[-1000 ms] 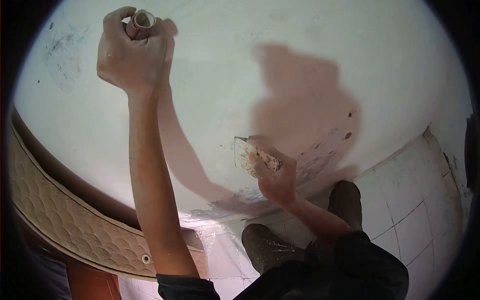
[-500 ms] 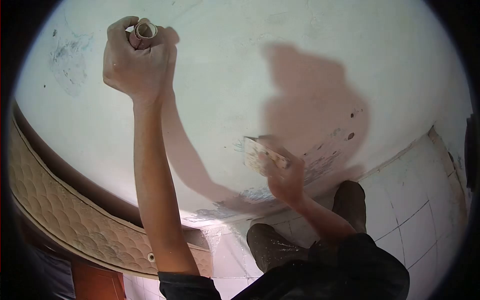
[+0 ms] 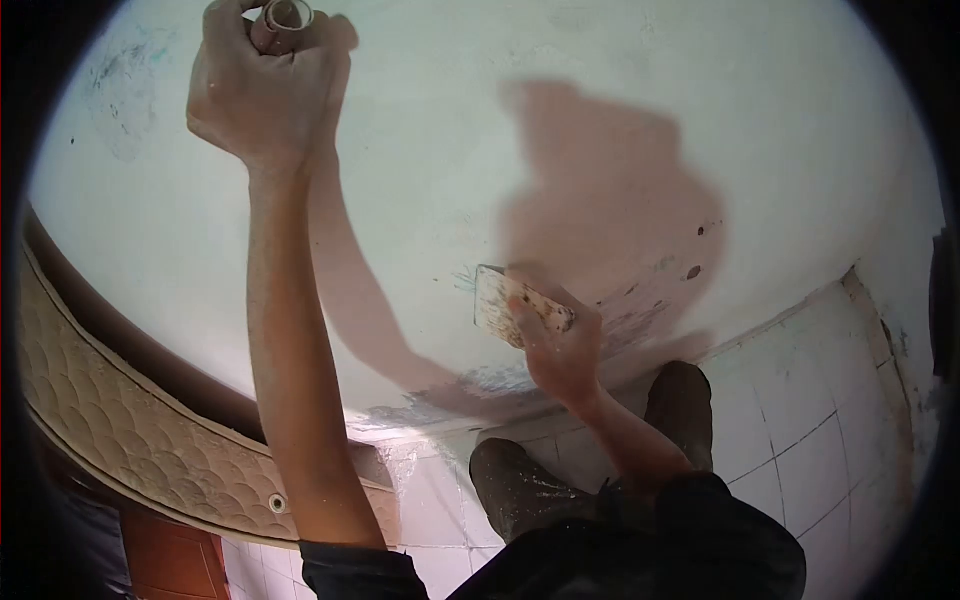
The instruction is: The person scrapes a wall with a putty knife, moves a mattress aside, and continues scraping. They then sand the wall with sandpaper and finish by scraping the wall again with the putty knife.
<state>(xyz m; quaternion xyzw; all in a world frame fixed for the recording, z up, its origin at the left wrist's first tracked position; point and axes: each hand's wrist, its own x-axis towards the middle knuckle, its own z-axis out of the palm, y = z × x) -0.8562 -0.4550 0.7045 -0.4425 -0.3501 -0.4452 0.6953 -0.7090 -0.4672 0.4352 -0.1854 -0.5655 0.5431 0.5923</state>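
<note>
Near the top left, my left hand (image 3: 262, 95) is closed around a short hollow tube (image 3: 283, 28) of reddish-brown colour with a pale rim. Its open end faces me, and the hand is against or close to the pale wall (image 3: 420, 130); contact is hard to judge. Lower down, my right hand (image 3: 565, 350) grips a putty scraper (image 3: 505, 305), its flat face pale and stained with brown specks. My thumb lies along that face. The scraper is at the wall, just right of a small greenish scratch mark, above a worn grey patch (image 3: 490, 385).
A quilted tan mattress (image 3: 120, 400) leans along the wall at left. Pale floor tiles (image 3: 790, 430) stretch along the bottom and right, below the wall's base. My knees (image 3: 520, 490) are close to the wall. Dark chips (image 3: 694, 272) mark the plaster at right.
My left hand with the tube is higher in view. The scraper in my right hand has shifted slightly up and left and looks less blurred. The whole view has tilted a little.
</note>
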